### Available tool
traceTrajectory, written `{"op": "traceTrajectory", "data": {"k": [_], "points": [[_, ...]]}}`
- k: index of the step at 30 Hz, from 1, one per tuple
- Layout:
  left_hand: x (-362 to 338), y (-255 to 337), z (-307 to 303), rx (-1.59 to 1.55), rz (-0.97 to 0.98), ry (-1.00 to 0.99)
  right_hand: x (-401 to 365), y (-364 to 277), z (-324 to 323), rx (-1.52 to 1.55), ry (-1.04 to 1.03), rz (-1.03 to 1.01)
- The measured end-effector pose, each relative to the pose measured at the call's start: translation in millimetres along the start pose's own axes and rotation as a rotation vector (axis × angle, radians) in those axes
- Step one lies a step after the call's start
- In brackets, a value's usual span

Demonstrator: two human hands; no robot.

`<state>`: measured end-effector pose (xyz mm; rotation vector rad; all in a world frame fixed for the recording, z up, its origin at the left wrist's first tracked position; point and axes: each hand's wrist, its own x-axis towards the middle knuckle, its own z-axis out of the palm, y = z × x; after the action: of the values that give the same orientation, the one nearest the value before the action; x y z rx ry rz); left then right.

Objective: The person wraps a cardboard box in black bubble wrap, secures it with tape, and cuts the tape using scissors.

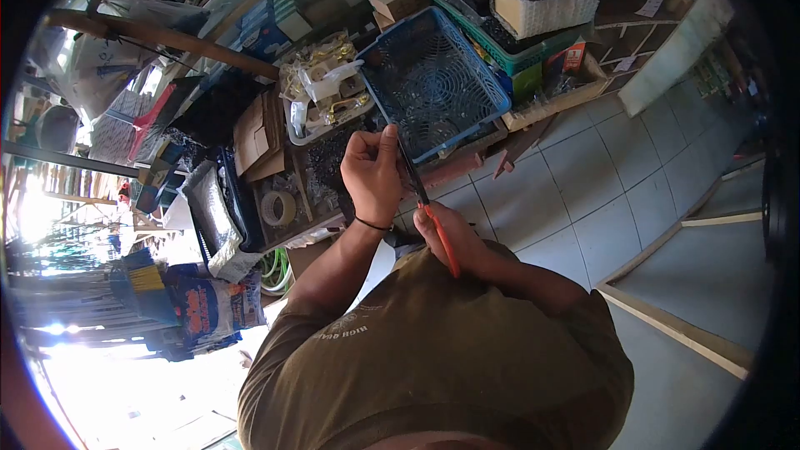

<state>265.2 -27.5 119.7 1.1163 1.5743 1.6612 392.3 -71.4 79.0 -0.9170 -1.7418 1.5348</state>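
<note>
My right hand (450, 232) is closed around a long tool with orange handles (440, 237), held in front of my belly. Its dark narrow end (413, 175) points up and away, towards my other hand. The kind of tool is not clear; it could be scissors or pliers. My left hand (372, 171) is curled with the thumb pressed against the fingers, close beside the dark end. Whatever lies between those fingers is too small to make out. Ahead of both hands is a blue plastic basket (502, 107), with a few small bits in it.
A white tray (297, 132) of brass-coloured fittings and small packets stands left of the basket. Nearer me lie a tape roll (278, 208) and cardboard pieces (258, 137). A green basket (492, 42) and foam-wrapped boxes (546, 8) are stacked at right. Tiled floor (575, 167) extends rightward.
</note>
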Motion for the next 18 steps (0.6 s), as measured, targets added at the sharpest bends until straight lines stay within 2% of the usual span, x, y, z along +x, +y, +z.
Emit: {"op": "traceTrajectory", "data": {"k": [12,18], "points": [[-5.6,7.1,5.8,-0.012,0.039,0.083,0.5,-3.8,-0.9,-0.082,0.038,-0.028],[-3.8,-0.1,6.5,-0.031,0.03,0.057,1.3,-3.2,-3.5,-0.098,0.078,0.016]]}}
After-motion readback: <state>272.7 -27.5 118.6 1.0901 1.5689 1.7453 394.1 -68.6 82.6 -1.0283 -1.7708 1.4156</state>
